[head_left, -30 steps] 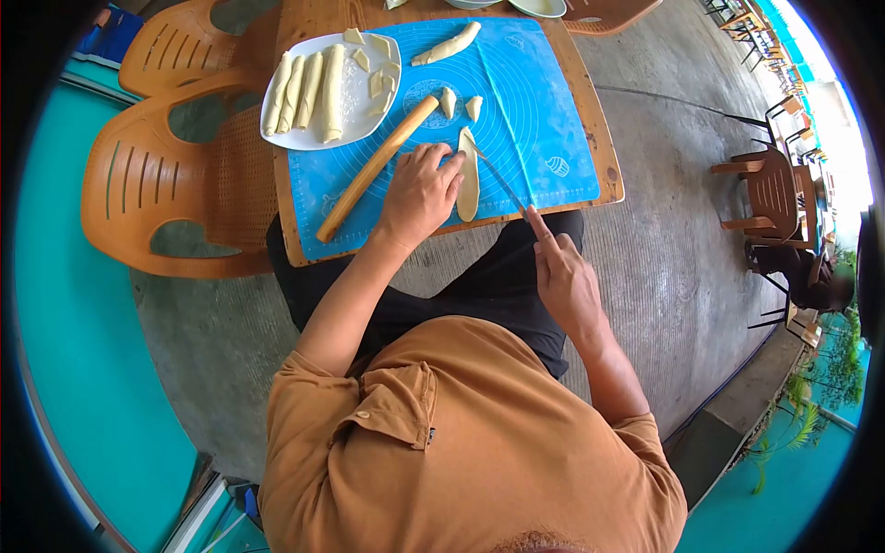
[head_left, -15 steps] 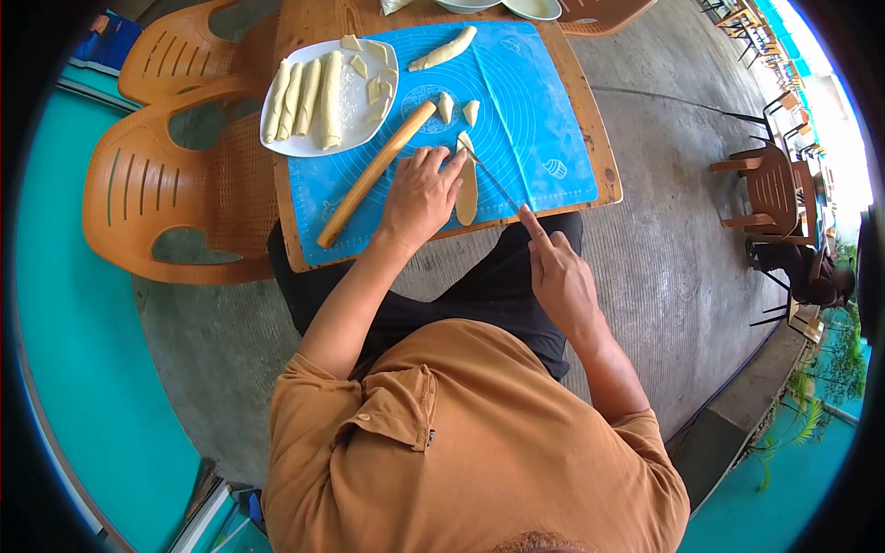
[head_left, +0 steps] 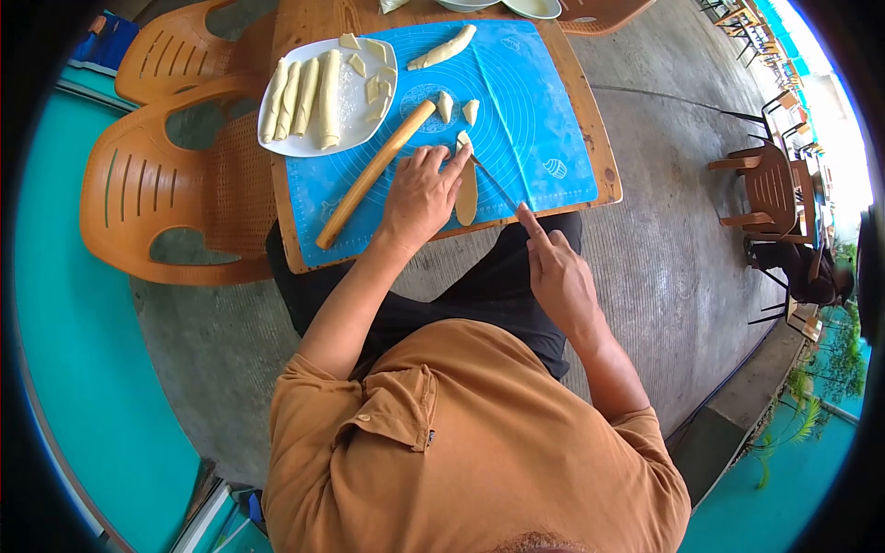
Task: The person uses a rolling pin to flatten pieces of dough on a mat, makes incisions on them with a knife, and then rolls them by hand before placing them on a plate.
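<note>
My right hand (head_left: 560,281) is wrapped around a knife (head_left: 498,184), index finger stretched along it, its thin blade slanting up-left to a small pale dough piece (head_left: 463,138). My left hand (head_left: 419,198) rests with fingers spread on the blue mat (head_left: 562,129), index fingertip right at that dough and the blade tip. Below the fingertip lies a flat tan strip (head_left: 467,198) with a rounded end. Two cut dough pieces (head_left: 445,107) sit just beyond. Left of them, a wooden rolling pin (head_left: 376,175) lies diagonally by my left fingers. A dough roll (head_left: 442,48) is at the mat's far side.
On a white plate (head_left: 318,147) at the left are several dough rolls and flat scraps. Bowls (head_left: 533,7) stand at the wooden table's (head_left: 604,170) far edge. Orange chairs (head_left: 166,184) flank the left side. A person (head_left: 802,275) is far off to the right.
My left index fingertip has slid slightly forward, over the dough by the blade tip. The knife and my right hand have barely moved.
</note>
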Motion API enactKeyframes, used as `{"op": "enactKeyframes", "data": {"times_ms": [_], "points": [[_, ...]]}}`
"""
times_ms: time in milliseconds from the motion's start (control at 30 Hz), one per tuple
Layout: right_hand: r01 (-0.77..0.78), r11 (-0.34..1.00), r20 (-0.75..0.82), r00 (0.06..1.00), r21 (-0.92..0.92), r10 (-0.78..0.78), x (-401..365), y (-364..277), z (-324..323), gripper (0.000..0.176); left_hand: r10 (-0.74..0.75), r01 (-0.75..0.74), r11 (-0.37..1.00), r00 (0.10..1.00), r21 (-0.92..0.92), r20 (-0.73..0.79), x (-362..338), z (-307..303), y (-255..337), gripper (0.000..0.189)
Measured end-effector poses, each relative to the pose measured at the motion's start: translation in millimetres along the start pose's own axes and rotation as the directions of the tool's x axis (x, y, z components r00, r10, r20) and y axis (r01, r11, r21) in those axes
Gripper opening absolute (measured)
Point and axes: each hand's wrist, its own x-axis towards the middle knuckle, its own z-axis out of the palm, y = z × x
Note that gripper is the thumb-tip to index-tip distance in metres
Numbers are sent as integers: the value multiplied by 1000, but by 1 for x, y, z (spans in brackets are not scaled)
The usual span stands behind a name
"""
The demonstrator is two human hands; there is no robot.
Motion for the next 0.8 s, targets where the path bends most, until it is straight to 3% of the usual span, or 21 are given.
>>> {"op": "enactKeyframes", "data": {"times_ms": [600,800], "points": [[5,997,93,996,-76,2,7,-12,-14,64,-28,25,999,997,42,75,8,-3,-2,52],[98,985,117,990,-141,-82,8,-14,-11,73,-35,36,999,998,-28,54,11,-6,-6,48]]}}
